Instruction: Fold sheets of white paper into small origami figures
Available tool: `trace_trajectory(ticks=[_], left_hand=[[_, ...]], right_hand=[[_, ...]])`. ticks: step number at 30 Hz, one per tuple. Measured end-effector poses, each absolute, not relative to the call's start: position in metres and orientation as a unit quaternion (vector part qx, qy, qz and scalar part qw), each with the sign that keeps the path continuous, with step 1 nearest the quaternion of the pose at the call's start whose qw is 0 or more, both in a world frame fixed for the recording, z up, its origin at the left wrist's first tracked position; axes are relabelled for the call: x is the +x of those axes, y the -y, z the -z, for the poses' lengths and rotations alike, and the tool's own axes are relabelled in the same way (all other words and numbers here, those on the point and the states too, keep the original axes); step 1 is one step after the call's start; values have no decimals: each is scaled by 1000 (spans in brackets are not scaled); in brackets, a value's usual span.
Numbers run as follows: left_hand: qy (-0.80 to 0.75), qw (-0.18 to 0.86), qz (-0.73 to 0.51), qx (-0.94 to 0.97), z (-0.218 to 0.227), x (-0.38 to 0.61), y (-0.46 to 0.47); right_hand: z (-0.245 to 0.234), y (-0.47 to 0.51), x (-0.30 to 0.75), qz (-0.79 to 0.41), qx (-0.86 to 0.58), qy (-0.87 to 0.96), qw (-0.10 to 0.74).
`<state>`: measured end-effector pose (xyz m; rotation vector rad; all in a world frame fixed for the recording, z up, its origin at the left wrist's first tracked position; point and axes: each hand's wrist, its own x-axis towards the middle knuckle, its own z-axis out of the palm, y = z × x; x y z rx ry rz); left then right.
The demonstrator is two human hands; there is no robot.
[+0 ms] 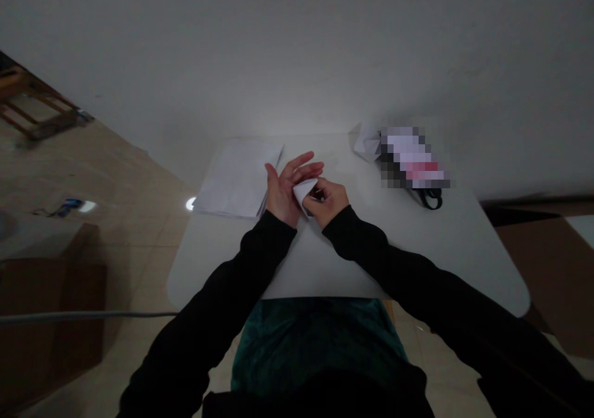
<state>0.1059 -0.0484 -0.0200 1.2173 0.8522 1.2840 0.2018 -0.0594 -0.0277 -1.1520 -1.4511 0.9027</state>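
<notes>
Over the middle of the white table (343,263), my right hand (330,200) pinches a small piece of folded white paper (304,190), which comes to a pointed, cone-like shape. My left hand (291,186) lies palm up beside it with thumb and fingers spread, and the paper rests against or just above its palm. My right fingers hide part of the paper. A stack of white paper sheets (232,176) lies flat to the left of my left hand, partly behind its thumb and wrist.
A phone-like item (413,158), blurred out, sits at the back right with a black strap loop (432,200). Beside it stands another folded white paper (366,143). A wall (297,52) closes off the table's far edge. Brown boxes (547,269) are on the floor at the right.
</notes>
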Motion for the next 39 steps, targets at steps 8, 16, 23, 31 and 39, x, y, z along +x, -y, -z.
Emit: trace_trajectory(ticks=[8,16,23,31,39], left_hand=[[-322,629,-565,426,25,114,50],[-411,409,-628,519,21,91,44],[-430,334,-625,560,15,93,52],[-422,353,-616,563,16,96,52],[-376,484,-596,518,35,106,47]], right_hand=[[40,60,196,-390,-422,548,608],[41,41,220,-461,-436,531,561],[41,32,233,-376,-438,600,554],[39,34,236,-329,-447,637,535],[37,45,218,-341,-426,623,561]])
